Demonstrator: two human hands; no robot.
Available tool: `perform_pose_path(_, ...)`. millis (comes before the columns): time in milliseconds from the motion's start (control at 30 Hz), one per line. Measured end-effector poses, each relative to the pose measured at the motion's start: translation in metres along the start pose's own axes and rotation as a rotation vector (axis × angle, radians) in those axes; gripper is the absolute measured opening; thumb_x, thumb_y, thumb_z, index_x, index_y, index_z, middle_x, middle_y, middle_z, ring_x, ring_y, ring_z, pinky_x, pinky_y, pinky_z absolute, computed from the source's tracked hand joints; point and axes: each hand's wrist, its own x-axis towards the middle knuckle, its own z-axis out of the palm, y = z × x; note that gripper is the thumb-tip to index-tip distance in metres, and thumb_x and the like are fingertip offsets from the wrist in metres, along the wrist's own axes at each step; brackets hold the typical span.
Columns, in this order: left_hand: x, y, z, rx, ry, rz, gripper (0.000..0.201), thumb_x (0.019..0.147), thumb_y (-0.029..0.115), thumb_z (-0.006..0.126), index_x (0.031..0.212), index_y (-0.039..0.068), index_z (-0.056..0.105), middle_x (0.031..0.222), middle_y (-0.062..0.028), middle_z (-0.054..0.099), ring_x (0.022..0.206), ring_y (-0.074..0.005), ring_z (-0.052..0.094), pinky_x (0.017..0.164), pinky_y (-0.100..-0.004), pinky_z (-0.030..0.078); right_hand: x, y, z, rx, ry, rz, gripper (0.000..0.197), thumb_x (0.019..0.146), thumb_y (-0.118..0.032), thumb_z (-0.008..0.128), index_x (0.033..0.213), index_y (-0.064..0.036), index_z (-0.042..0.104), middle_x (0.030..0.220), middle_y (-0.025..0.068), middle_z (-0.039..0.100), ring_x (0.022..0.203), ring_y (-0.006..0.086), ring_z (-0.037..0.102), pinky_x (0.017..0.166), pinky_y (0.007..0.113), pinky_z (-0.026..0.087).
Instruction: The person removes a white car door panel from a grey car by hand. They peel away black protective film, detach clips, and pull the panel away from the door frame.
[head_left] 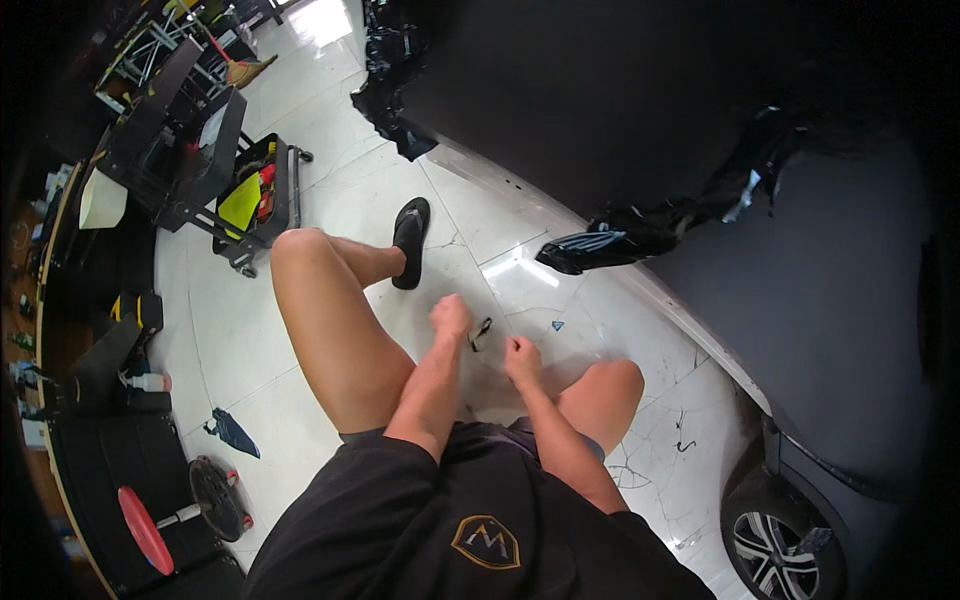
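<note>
My left hand (452, 315) is out in front of me over the floor, fingers curled closed and slightly blurred. Lower and to the right, my right hand (521, 360) is closed too, thumb side up. Whatever either hand may hold is hidden. A small dark, twisted scrap (481, 334) shows in the gap between them; I cannot tell whether it touches a hand or lies on the floor. Ahead to the right is a dark car panel (560, 100), with glossy black film (620, 238) hanging crumpled along its lower edge. More black film (395, 90) droops from the panel's far left edge.
A black wheeled tool cart (270, 190) stands at the far left. A red-seated rolling stool (147, 530) lies on its side at the near left, with a dark blue cloth (234, 433) near it. A car wheel (775, 550) is at the near right. Film scraps (557, 326) dot the tiles.
</note>
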Motion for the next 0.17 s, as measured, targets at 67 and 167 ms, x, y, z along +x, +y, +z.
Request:
perform_pose_path(67,0.001,0.024,0.014,-0.169,0.024,0.061,0.020,0.080,0.011,0.073,0.096,0.002,0.078,0.104,-0.0228,0.074,0.098,-0.0410,0.073,0.085,-0.0491,0.059,0.005,0.029,0.001,-0.068,0.038,0.034,0.034,0.095,-0.035,0.065,0.105,-0.0028,0.072,0.095,0.0208,0.074,0.090,0.0391,0.071,0.081,0.047,0.054)
perform_pose_path(167,0.018,0.025,0.047,-0.390,0.077,0.113,0.034,0.086,0.009,0.065,0.119,0.009,0.074,0.108,-0.0240,0.073,0.108,-0.0428,0.069,0.095,-0.0486,0.055,0.018,0.017,-0.018,-0.117,-0.050,0.108,0.033,0.093,-0.034,0.070,0.111,-0.0069,0.072,0.101,0.0204,0.075,0.099,0.0340,0.072,0.087,0.046,0.055)
